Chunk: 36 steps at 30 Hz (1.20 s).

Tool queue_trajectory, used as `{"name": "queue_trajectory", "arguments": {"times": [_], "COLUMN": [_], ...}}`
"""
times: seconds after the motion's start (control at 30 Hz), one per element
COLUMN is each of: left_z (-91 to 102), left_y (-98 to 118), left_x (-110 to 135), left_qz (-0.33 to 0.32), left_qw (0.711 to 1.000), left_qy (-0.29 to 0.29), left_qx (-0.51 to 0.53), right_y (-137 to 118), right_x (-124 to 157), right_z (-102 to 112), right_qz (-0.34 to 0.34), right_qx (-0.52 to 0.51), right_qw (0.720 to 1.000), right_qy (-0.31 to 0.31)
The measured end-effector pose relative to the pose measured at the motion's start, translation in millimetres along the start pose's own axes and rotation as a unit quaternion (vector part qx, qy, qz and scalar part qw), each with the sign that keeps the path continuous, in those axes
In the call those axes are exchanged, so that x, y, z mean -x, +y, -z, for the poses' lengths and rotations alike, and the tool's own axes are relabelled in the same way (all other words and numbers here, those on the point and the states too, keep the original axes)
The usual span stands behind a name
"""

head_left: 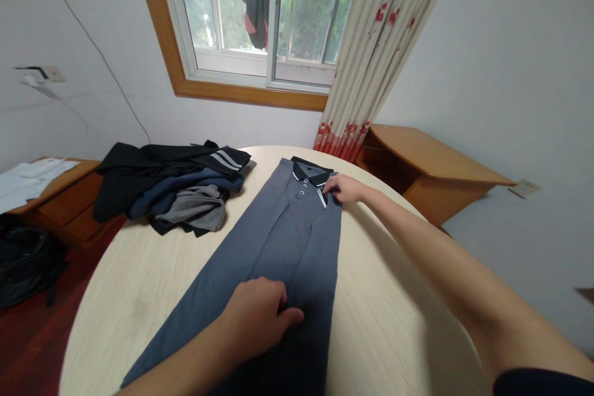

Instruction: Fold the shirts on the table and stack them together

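Observation:
A grey polo shirt (278,241) with a black, white-trimmed collar lies lengthwise on the round wooden table (385,315), its sides folded inward into a long strip. My left hand (260,315) rests near the shirt's lower part, fingers curled and pinching the folded fabric. My right hand (342,189) reaches far across to the collar end, with its fingers closed on the shirt's shoulder edge beside the collar.
A heap of dark and grey clothes (176,189) lies at the table's far left. Low wooden cabinets stand at the left (65,198) and right (427,167). A black bag (28,266) sits on the red floor. Window and curtain (371,55) are behind.

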<state>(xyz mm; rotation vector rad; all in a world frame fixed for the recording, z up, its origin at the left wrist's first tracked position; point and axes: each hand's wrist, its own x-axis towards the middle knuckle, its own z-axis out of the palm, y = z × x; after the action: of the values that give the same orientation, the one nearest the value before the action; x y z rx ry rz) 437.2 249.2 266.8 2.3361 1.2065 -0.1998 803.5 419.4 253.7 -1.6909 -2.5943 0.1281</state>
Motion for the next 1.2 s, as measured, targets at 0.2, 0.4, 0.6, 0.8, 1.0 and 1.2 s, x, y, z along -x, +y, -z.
{"name": "queue_trajectory", "arguments": {"times": [0.2,0.4,0.6,0.8,1.0,1.2], "left_z": [-6.7,-4.3,1.8,3.4,0.1,-1.7], "left_y": [-1,-1,0,-1,-3,-5], "left_x": [-6,-4,-1,1,-2,-3], "left_qz": [-0.012,-0.022,-0.022,-0.001,0.003,0.005], "left_qw": [0.999,0.999,0.998,1.0,1.0,0.999], "left_qy": [0.023,0.026,0.027,0.003,0.0,0.01], "left_qx": [0.027,0.04,0.053,0.029,0.023,0.03], "right_y": [-39,-77,-84,-58,-9,-19], "right_x": [15,16,14,14,16,14], "right_z": [13,11,15,-1,-21,-54], "right_qz": [-0.022,-0.041,-0.031,-0.06,-0.231,-0.203], "right_qx": [-0.056,-0.045,-0.069,0.004,0.031,-0.002], "right_qw": [0.994,0.988,0.991,0.998,0.962,0.968], "right_qy": [-0.091,-0.14,-0.111,0.026,0.141,0.146]}}
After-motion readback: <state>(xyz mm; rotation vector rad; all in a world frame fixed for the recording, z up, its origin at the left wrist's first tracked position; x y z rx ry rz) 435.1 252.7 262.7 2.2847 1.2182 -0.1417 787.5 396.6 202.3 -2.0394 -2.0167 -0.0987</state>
